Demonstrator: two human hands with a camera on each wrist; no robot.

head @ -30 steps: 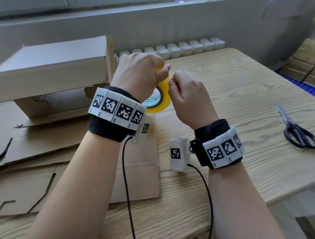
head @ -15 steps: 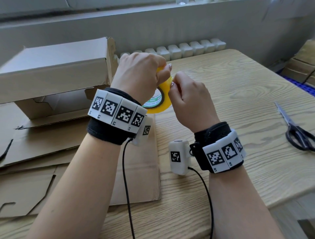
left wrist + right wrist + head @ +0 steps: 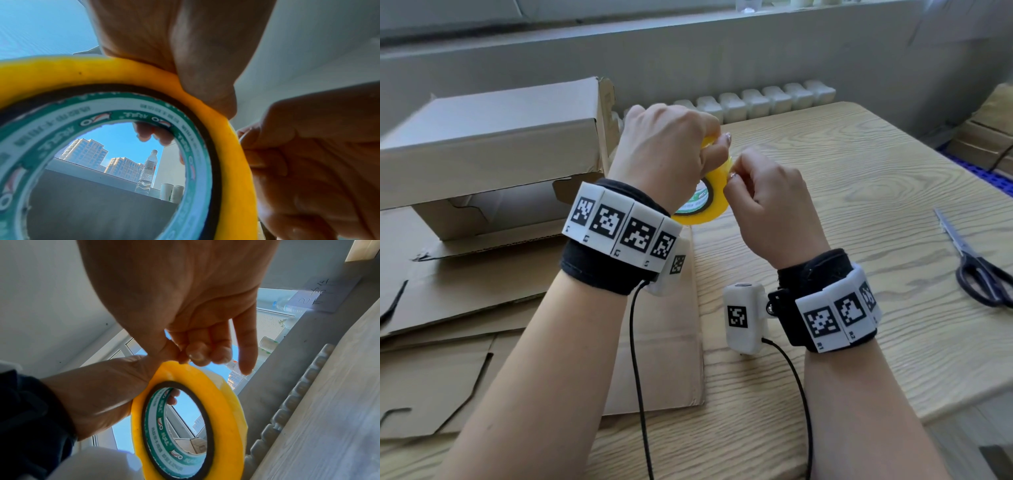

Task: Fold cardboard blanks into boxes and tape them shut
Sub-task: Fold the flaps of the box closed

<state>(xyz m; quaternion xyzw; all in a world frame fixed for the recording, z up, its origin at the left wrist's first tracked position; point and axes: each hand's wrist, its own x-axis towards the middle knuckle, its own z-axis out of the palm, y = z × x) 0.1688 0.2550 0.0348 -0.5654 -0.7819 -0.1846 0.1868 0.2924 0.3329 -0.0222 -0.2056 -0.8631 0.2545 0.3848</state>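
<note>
A yellow tape roll (image 3: 714, 205) with a green-and-white core (image 3: 123, 116) is held up above the table between both hands. My left hand (image 3: 671, 150) grips the roll, thumb on the outer rim and fingertips (image 3: 152, 133) hooked through the core. My right hand (image 3: 767, 202) has its curled fingertips (image 3: 197, 353) picking at the roll's outer edge (image 3: 185, 368), index finger pointing out. A folded cardboard box (image 3: 493, 144) lies on its side at the left, one end open. Flat cardboard blanks (image 3: 465, 308) lie under it.
Black-handled scissors (image 3: 976, 263) lie on the wooden table (image 3: 842, 178) at the right edge. A white radiator (image 3: 756, 99) runs behind the table. More cardboard (image 3: 993, 130) is stacked on the floor at the far right. A bottle and cups stand on the windowsill (image 3: 148, 172).
Both hands and the tape roll stay in nearly the same place. The right fingertips have shifted slightly along the roll's top edge.
</note>
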